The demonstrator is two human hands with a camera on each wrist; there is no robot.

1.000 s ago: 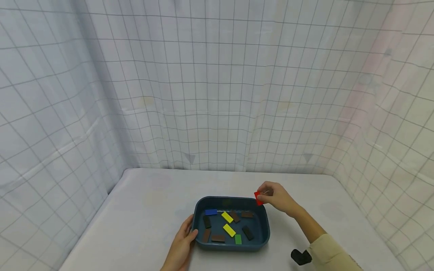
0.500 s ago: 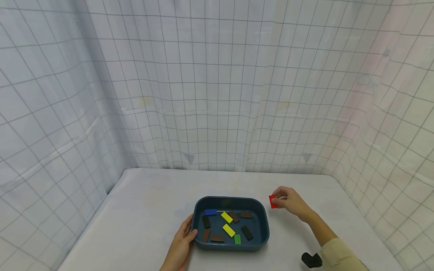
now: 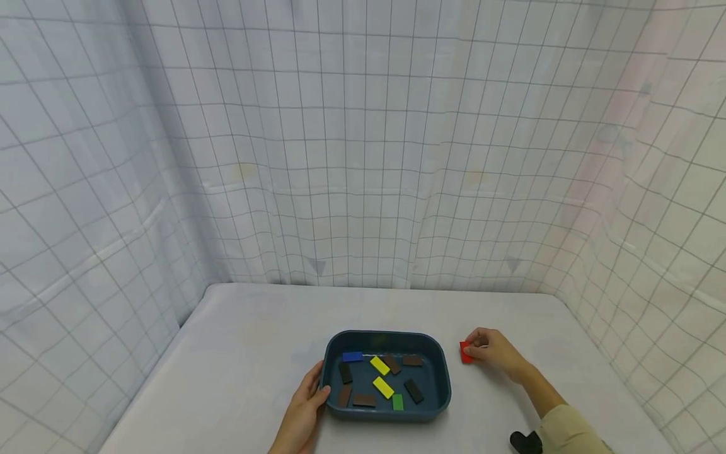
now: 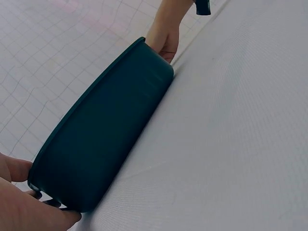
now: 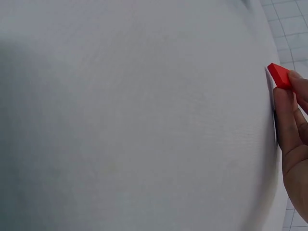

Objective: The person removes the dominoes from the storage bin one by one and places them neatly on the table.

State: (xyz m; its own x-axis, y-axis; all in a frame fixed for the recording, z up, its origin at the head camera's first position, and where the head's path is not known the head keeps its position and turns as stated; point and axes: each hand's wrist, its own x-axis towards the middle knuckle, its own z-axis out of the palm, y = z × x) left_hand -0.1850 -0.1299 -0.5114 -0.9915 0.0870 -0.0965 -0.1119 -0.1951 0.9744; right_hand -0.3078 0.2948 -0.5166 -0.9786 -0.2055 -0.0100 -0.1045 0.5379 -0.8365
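Note:
My right hand (image 3: 498, 355) pinches a small red domino-like block (image 3: 466, 353) between thumb and fingers, low over the white table to the right of the tray. In the right wrist view the same red block (image 5: 280, 76) sticks out past the fingertips, close to the cloth surface. A dark blue-green plastic tray (image 3: 388, 415) stands at the middle front. My left hand (image 3: 302, 408) grips its left end, thumb at the rim and fingers along the outer wall. The left wrist view shows the tray's outer side (image 4: 103, 122) and part of this hand.
Inside the tray lie several flat blocks: a blue block (image 3: 352, 357), two yellow, a green block (image 3: 397, 402), plus brown and black ones. A black object (image 3: 525, 442) shows beside the right sleeve. White gridded curtains (image 3: 363, 157) surround the white table (image 3: 244, 353).
My right hand has carried the red block from above the tray's far right corner to the right and down to the table. The left hand and tray have stayed nearly still.

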